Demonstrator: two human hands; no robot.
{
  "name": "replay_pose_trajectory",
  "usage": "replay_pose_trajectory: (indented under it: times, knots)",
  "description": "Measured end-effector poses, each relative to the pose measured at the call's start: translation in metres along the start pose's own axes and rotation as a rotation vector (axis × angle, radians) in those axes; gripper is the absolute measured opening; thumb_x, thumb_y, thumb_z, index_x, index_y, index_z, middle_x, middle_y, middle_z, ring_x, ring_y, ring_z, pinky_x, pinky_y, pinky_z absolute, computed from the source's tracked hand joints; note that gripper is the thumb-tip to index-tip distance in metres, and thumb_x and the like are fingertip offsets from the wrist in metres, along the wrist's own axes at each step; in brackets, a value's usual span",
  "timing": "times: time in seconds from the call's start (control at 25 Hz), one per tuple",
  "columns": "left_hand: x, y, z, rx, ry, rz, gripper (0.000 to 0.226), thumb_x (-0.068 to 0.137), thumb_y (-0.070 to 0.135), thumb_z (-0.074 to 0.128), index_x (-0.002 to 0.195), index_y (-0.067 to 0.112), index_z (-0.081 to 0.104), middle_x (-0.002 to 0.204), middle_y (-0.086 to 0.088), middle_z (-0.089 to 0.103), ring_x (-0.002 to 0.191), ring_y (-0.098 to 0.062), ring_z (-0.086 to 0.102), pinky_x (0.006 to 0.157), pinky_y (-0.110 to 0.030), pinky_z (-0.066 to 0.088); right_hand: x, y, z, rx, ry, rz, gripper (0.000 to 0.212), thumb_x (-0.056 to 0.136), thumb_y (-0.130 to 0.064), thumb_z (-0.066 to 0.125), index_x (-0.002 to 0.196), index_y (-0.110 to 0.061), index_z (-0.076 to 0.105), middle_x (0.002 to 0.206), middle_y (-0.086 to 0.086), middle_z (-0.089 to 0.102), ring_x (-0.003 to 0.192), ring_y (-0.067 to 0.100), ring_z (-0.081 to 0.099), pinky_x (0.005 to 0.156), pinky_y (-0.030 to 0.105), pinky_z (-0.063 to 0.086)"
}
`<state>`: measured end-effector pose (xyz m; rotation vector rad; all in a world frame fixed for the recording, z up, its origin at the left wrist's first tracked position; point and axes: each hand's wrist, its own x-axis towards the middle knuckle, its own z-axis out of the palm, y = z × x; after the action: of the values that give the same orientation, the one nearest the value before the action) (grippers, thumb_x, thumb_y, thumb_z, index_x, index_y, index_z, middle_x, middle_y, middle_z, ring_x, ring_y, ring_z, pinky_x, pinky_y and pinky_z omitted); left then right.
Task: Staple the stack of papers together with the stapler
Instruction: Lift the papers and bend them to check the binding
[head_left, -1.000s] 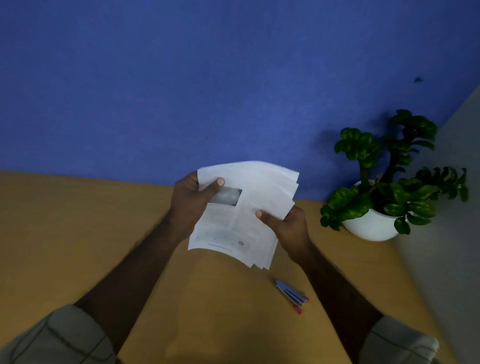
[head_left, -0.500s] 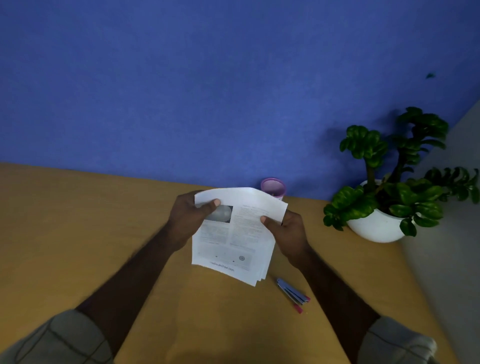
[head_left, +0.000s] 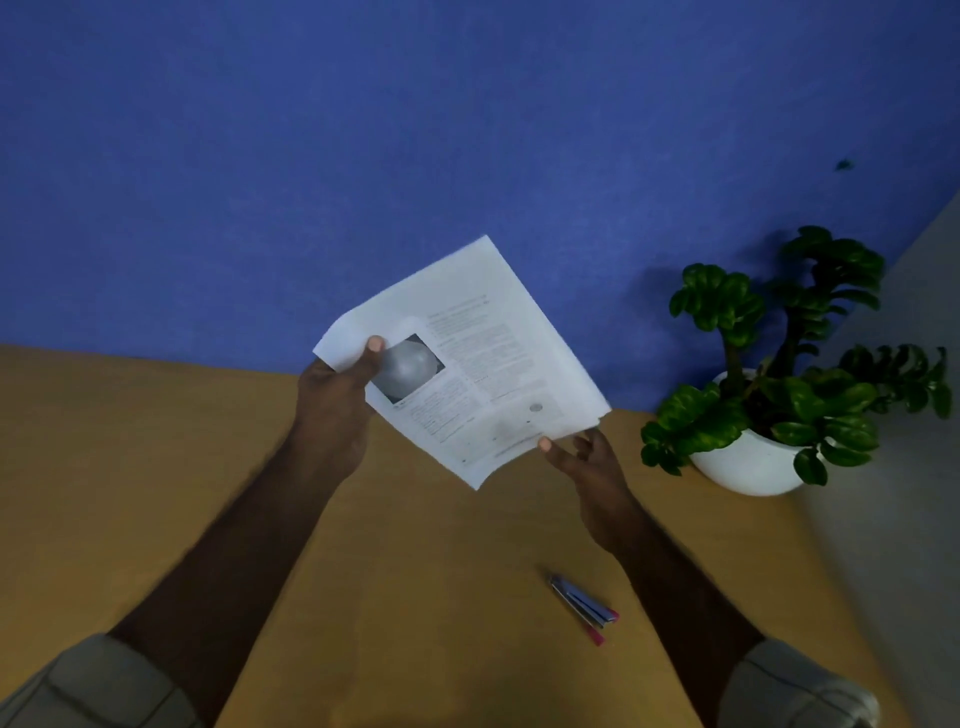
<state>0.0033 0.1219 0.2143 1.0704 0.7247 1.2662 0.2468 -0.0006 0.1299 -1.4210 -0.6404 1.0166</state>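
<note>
My left hand (head_left: 332, 410) grips the papers (head_left: 478, 358) at their upper-left corner, thumb (head_left: 370, 353) pressed on top next to the grey photo, other fingers behind the sheets & hidden. Stack is up in the air over the desk (head_left: 156, 467), tilted so one corner points up toward the blue wall (head_left: 363, 130) & another hangs down toward me. Top page shows printed text in columns, too blurred to read.

My right hand (head_left: 587, 462) sits at the stack's lower-right edge, fingers loose & spread, thumb tip touching the paper edge; looks like a light touch, not a grip, tho the fingertips behind the sheets are partly hidden.

Stapler (head_left: 582, 605) lies flat on the desk, near my right forearm, well apart from the papers & from both hands. Blue-grey body w/ pink at the near end.

Potted plant (head_left: 779, 374) in a white bowl (head_left: 748, 467) stands at the right back of the desk, by the wall. Grey checked sleeves rolled up at both elbows, bottom corners of the view.
</note>
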Motion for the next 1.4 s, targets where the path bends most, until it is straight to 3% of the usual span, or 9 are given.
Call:
replay_pose_trajectory:
  times: [0.2,0.32,0.48,0.68,0.84,1.08,1.2,1.28,1.4]
  knots:
    - [0.003,-0.01,0.001,-0.198,0.018,-0.166,0.04,0.094,0.027,0.067,0.131,0.013,0.061,0.134,-0.003,0.065,0.125,-0.02,0.061,0.104,-0.045,0.048,-0.007,-0.015,0.007,0.351,-0.296,-0.063,0.052,0.09,-0.004,0.061,0.138,-0.022,0.051,0.135,0.007,0.061,0.123,0.028,0.058,0.098,0.048,0.048]
    - [0.003,-0.016,-0.008,-0.264,0.031,-0.309,0.029,0.097,0.023,0.062,0.124,0.013,0.065,0.127,-0.004,0.07,0.114,-0.02,0.068,0.089,-0.04,0.06,-0.004,-0.026,0.004,0.364,-0.252,-0.064,0.041,0.09,0.002,0.059,0.124,-0.021,0.063,0.13,0.01,0.064,0.119,0.03,0.061,0.095,0.048,0.051]
    - [0.017,-0.016,-0.039,-0.031,-0.105,-0.454,0.031,0.094,0.011,0.061,0.125,0.012,0.066,0.133,-0.01,0.066,0.108,-0.021,0.07,0.085,-0.035,0.061,0.003,-0.025,-0.017,0.267,-0.186,-0.007,0.038,0.087,0.005,0.062,0.117,-0.018,0.065,0.124,0.009,0.068,0.112,0.032,0.065,0.088,0.048,0.055]
    - [0.025,-0.006,-0.067,0.275,-0.418,-0.566,0.057,0.078,0.033,0.078,0.129,0.011,0.064,0.129,-0.01,0.069,0.117,-0.029,0.066,0.099,-0.045,0.052,0.005,-0.015,-0.038,0.011,-0.243,0.088,0.037,0.084,0.002,0.068,0.118,-0.01,0.064,0.12,0.012,0.069,0.106,0.036,0.067,0.091,0.056,0.052]
    - [0.01,-0.035,-0.054,0.415,-0.221,-0.459,0.027,0.087,0.01,0.071,0.115,0.011,0.07,0.113,-0.005,0.076,0.108,-0.03,0.07,0.092,-0.047,0.055,0.002,-0.01,-0.019,-0.275,-0.127,0.032,0.025,0.083,-0.004,0.072,0.105,-0.015,0.07,0.11,0.007,0.074,0.094,0.028,0.071,0.076,0.04,0.057]
    - [-0.025,-0.08,-0.042,0.222,0.104,-0.228,0.027,0.084,0.002,0.074,0.11,0.01,0.072,0.104,0.001,0.077,0.094,-0.015,0.074,0.075,-0.03,0.059,-0.015,0.025,0.021,-0.217,0.077,-0.194,0.028,0.09,-0.013,0.067,0.116,-0.021,0.064,0.102,-0.018,0.068,0.086,0.0,0.067,0.063,0.016,0.054]
    - [-0.039,-0.093,-0.049,0.269,0.144,-0.241,0.025,0.081,0.0,0.077,0.098,0.017,0.074,0.086,0.013,0.078,0.085,-0.009,0.075,0.062,-0.019,0.058,-0.026,0.062,0.019,-0.231,0.078,-0.107,0.031,0.084,-0.012,0.074,0.113,-0.019,0.066,0.102,-0.012,0.072,0.094,0.008,0.071,0.066,0.021,0.058]
    - [-0.05,-0.102,-0.058,0.342,0.1,-0.293,0.029,0.079,-0.001,0.078,0.094,0.023,0.074,0.086,0.014,0.078,0.09,-0.012,0.074,0.063,-0.021,0.057,-0.032,0.087,0.012,-0.358,0.012,-0.02,0.037,0.076,-0.008,0.079,0.107,-0.023,0.066,0.104,-0.004,0.071,0.101,0.02,0.069,0.069,0.027,0.061]
    - [-0.057,-0.103,-0.061,0.34,0.093,-0.287,0.026,0.078,0.005,0.081,0.1,0.019,0.075,0.095,0.005,0.079,0.092,-0.018,0.075,0.069,-0.028,0.057,-0.039,0.097,0.009,-0.312,-0.004,-0.012,0.046,0.071,-0.008,0.083,0.107,-0.029,0.064,0.107,0.001,0.069,0.105,0.023,0.067,0.08,0.042,0.06]
